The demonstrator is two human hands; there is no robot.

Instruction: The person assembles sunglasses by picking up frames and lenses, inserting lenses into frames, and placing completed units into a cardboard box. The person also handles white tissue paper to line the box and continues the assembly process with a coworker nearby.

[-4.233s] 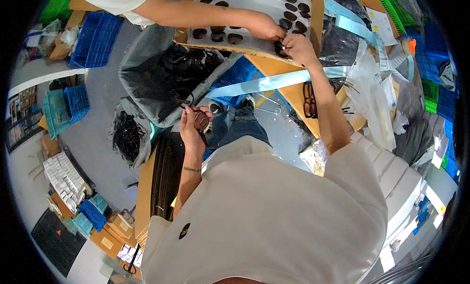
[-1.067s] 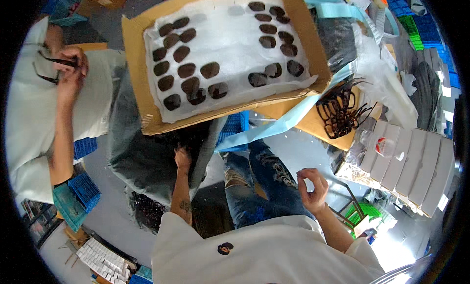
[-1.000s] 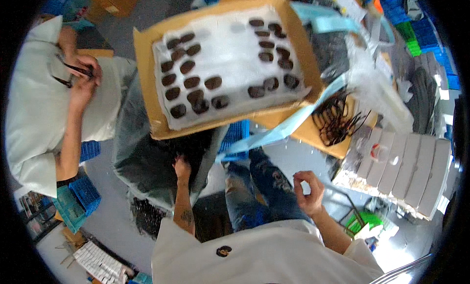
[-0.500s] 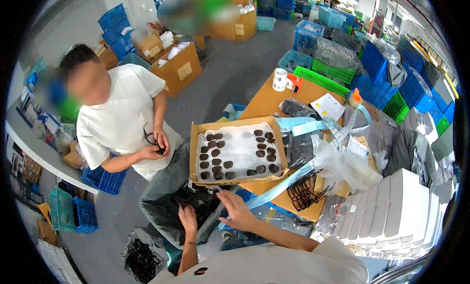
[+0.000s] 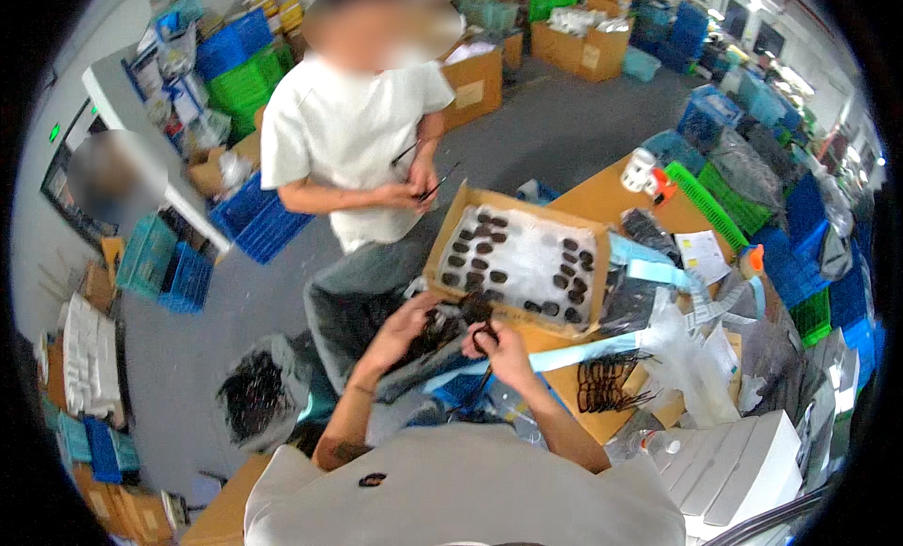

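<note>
My right hand (image 5: 505, 350) is closed around a dark eyeglass frame (image 5: 483, 337), held just in front of a cardboard box (image 5: 546, 326). Rows of dark lenses (image 5: 573, 315) lie on the white lining inside that box. To the left, my left hand (image 5: 404, 332) has its fingers stretched out over the mouth of a grey bag (image 5: 340, 297), and I see nothing gripped in it. Black frames (image 5: 435, 330) lie tangled in the bag, partly hidden by my hands. Motion blur softens the details around my fingers.
Across the bag stands a person in white whose hands (image 5: 423, 184) hold a thin black frame. Several black frames (image 5: 607, 384) are piled on the brown table to the right, near plastic wrap and white boxes (image 5: 743, 466). A sack of black pieces (image 5: 254, 395) stands on the floor at left.
My view has swung left, so the box appears further right. My right hand now holds a dark eyeglass frame; my left hand has come up from inside the bag.
</note>
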